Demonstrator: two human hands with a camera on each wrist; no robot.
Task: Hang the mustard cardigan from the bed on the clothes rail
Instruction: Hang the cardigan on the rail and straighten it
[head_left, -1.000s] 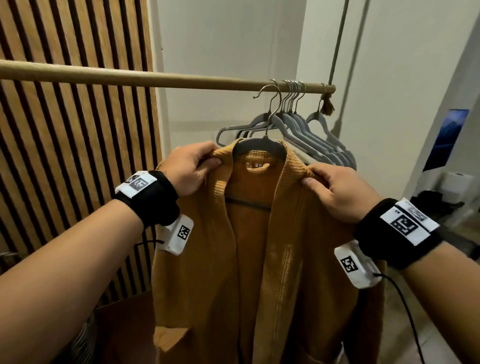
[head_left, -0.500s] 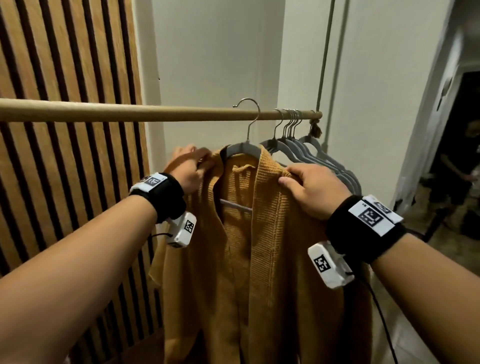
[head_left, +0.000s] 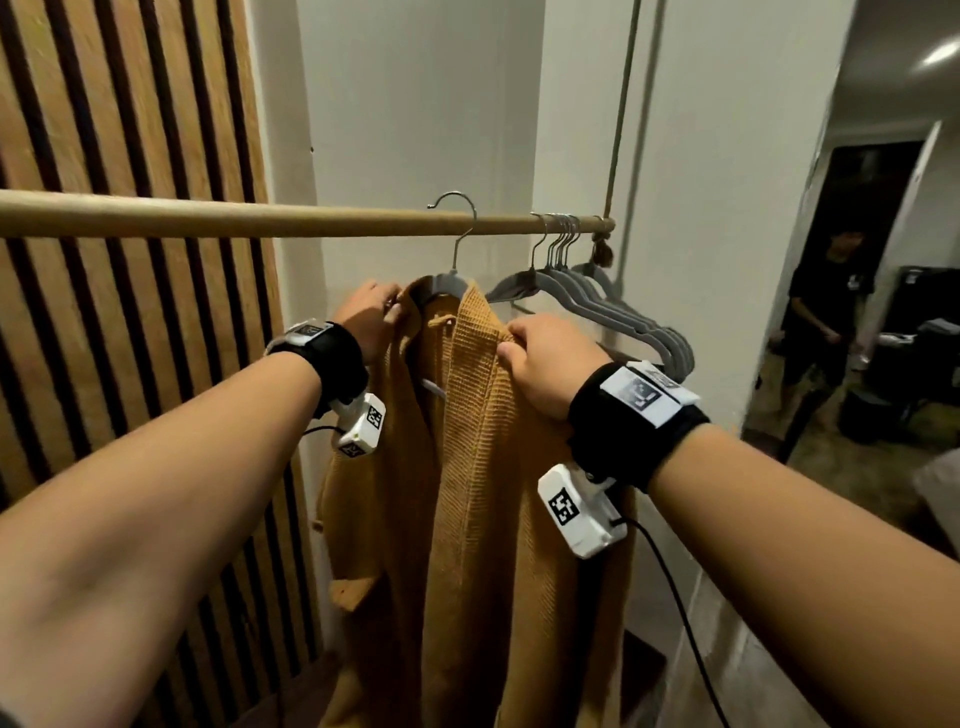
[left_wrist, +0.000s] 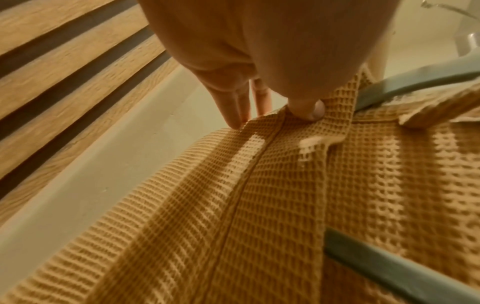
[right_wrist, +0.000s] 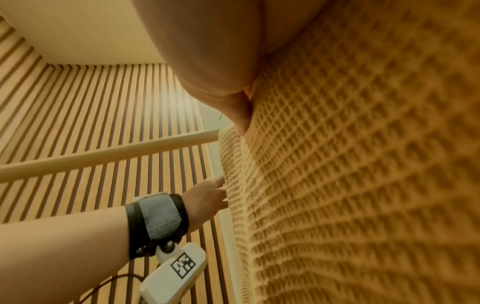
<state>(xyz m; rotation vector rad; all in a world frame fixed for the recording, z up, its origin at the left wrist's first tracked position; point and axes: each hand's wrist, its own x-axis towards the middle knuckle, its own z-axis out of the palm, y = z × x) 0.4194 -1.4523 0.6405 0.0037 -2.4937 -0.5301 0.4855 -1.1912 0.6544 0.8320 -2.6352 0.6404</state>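
Observation:
The mustard waffle-knit cardigan (head_left: 467, 467) hangs on a grey hanger (head_left: 445, 283). The hanger's metal hook (head_left: 457, 208) arches over the wooden clothes rail (head_left: 208, 218). My left hand (head_left: 371, 317) pinches the cardigan's left shoulder seam; the left wrist view shows the thumb (left_wrist: 309, 109) pressed onto the cardigan (left_wrist: 259, 205) beside the hanger (left_wrist: 415, 82). My right hand (head_left: 540, 358) grips the right shoulder by the collar band. In the right wrist view the cardigan (right_wrist: 363, 164) fills the frame under my palm, so those fingers are hidden.
Several empty grey hangers (head_left: 597, 301) crowd the rail's right end, where a rope (head_left: 621, 130) holds it up. A slatted wood wall (head_left: 130, 364) lies to the left and a white wall behind. A person (head_left: 826, 312) stands in the room at right.
The hanger with the cardigan has moved left, away from the empty hangers, and its hook now sits over the rail. Both hands keep their hold on the shoulders.

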